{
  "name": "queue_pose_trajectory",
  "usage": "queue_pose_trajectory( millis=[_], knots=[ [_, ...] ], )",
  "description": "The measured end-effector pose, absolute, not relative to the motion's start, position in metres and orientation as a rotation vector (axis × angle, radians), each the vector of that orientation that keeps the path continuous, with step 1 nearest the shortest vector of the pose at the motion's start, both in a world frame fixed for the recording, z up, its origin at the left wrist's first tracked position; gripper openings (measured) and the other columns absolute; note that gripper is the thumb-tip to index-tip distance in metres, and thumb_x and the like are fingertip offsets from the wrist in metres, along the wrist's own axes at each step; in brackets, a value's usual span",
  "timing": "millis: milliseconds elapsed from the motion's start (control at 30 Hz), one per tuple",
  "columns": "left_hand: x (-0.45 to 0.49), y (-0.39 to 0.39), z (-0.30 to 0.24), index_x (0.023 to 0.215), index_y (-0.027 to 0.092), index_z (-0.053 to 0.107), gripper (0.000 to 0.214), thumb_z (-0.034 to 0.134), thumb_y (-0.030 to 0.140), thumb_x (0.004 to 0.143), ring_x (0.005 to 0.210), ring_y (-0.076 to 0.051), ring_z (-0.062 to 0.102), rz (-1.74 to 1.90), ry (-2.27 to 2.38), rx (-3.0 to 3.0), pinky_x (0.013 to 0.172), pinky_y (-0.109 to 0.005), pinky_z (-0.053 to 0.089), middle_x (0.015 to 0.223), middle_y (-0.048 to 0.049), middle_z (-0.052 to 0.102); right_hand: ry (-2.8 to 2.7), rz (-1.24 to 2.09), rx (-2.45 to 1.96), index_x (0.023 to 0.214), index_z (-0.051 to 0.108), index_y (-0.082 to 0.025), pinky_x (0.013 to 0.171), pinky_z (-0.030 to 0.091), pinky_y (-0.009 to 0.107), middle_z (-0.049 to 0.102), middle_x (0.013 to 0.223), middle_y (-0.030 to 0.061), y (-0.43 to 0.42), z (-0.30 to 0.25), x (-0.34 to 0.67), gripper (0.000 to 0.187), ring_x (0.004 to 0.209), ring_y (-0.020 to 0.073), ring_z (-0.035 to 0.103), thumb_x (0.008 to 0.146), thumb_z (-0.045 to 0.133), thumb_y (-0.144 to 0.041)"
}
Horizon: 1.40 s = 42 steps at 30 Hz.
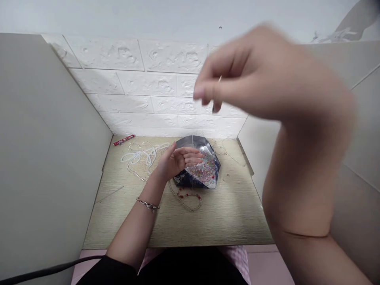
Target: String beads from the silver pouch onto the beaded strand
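Observation:
My left hand is open, palm showing and fingers stretched out, at the left side of a dark blue and silver foil-like container. Small multicoloured beads lie inside that container. High in front of the wall, close to the camera, my right hand is closed, thumb and fingertips pinched together. A thin pale sliver shows by its fingers, but blur hides what it is. A strand of red and clear beads curves over the table in front of the container.
White and pearly bead strings lie on the wooden table left of the container. A red packet is in the back left corner. Thin loops trail behind on the right. Panels stand on both sides, a white brick-pattern wall behind.

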<state>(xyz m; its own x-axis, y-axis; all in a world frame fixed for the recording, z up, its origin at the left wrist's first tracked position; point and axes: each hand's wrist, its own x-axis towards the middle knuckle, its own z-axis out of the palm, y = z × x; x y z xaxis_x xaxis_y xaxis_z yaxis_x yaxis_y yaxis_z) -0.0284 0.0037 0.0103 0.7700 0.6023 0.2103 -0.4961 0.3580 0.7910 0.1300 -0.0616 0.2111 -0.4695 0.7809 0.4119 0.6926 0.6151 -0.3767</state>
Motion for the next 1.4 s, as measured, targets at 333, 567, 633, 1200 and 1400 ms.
queue_pose_trajectory(
  millis=[333,567,633,1200,1400],
  knots=[
    [-0.024,0.0,0.013,0.069,0.013,0.053,0.021,0.061,0.033,0.068,0.037,-0.001,0.035,0.759,0.461,1.0,0.032,-0.012,0.021,0.051,0.0033,0.045,-2.323,0.643,-1.33,0.067,0.066,-0.016,0.053,0.032,0.02,0.06,0.063,-0.0023,-0.023,0.1,0.133,0.019,0.059,0.0062,0.049,0.07,0.049,-0.025],
    [-0.018,0.002,0.011,0.069,0.014,0.05,0.025,0.055,0.038,0.073,0.036,-0.001,0.013,0.676,0.719,1.158,0.032,-0.014,0.007,0.047,0.0085,0.021,-2.086,0.653,-1.476,0.077,0.064,-0.019,0.066,0.04,0.025,0.061,0.078,0.0013,-0.02,0.052,0.146,0.021,0.071,0.0104,0.053,0.075,0.046,-0.03],
    [-0.017,0.002,0.01,0.069,0.014,0.05,0.025,0.055,0.038,0.073,0.036,-0.001,0.013,0.686,0.755,1.181,0.032,-0.014,0.007,0.048,0.0084,0.021,-2.057,0.498,-1.589,0.079,0.064,-0.021,0.084,0.038,0.036,0.058,0.097,0.0038,-0.022,0.034,0.15,0.018,0.091,0.0153,0.051,0.075,0.049,-0.029],
    [-0.014,0.002,0.007,0.07,0.015,0.051,0.023,0.051,0.037,0.074,0.036,-0.001,0.015,0.727,0.844,1.255,0.033,-0.015,0.009,0.048,0.0079,0.023,-2.132,0.065,-2.154,0.067,0.066,-0.018,0.092,-0.01,0.063,0.024,0.138,-0.0004,-0.029,-0.018,0.148,0.019,0.125,0.0364,0.015,0.068,0.05,-0.009],
    [-0.013,0.002,0.007,0.071,0.014,0.052,0.024,0.051,0.038,0.074,0.036,-0.001,0.016,0.722,0.851,1.274,0.033,-0.015,0.01,0.049,0.0076,0.024,-2.164,0.02,-2.1,0.067,0.065,-0.016,0.092,-0.007,0.064,0.032,0.134,0.004,-0.029,-0.021,0.149,0.023,0.121,0.0359,0.022,0.069,0.045,-0.005]
  ],
)
